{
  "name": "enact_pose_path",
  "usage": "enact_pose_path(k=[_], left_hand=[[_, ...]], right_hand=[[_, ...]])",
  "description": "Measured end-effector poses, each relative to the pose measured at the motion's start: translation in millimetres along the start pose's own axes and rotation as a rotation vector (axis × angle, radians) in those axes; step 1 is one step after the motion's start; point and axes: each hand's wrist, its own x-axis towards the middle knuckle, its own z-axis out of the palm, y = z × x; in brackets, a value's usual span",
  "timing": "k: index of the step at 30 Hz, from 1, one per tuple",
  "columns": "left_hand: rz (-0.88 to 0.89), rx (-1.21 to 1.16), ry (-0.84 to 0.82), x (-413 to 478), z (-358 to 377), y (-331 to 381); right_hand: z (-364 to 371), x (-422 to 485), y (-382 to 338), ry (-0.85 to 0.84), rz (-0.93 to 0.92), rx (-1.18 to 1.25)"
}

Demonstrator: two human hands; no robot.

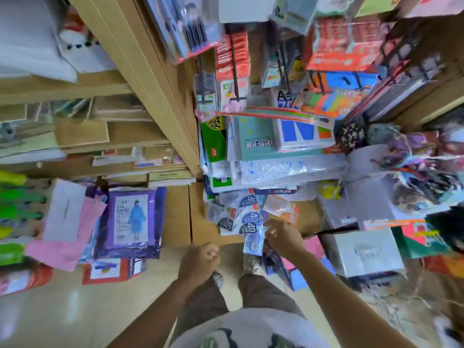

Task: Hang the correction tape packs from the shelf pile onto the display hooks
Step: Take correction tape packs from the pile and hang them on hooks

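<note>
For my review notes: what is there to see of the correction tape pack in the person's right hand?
The correction tape pack is a flat blue-and-white card, glossy like plastic film, with a dark 40 badge at what seems its top and a clear blister lower down. The right hand pinches its upper right edge, so it hangs roughly upright and slightly tilted. It sits just below the shelf pile of matching packs, with its top overlapping them. Blur hides finer print. It is on no hook yet.

One left hand and one right hand are counted, at least four blue plastic correction tape packs, and one purple raincoat packet.
</note>
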Motion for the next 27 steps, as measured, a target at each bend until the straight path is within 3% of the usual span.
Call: enact_pose_path(k=[5,12,22,27], left_hand=[[-0.048,0.058,-0.117,21.2,42.3,-6.7],[-0.081,0.119,-0.18,86.9,75.0,-17.9],[0.001,0.145,-0.035,199.6,94.8,-52.1],[0.099,0.224,0.015,228.1,96.8,-78.4]], right_hand=[[42.4,18.1,47.8,-0.097,0.123,0.041],[71.6,55.4,91.0,-0.203,0.103,0.028],[146.2,131.1,137.9,-0.247,0.268,0.131],[191.5,152.6,146.0,-0.221,0.425,0.317]])
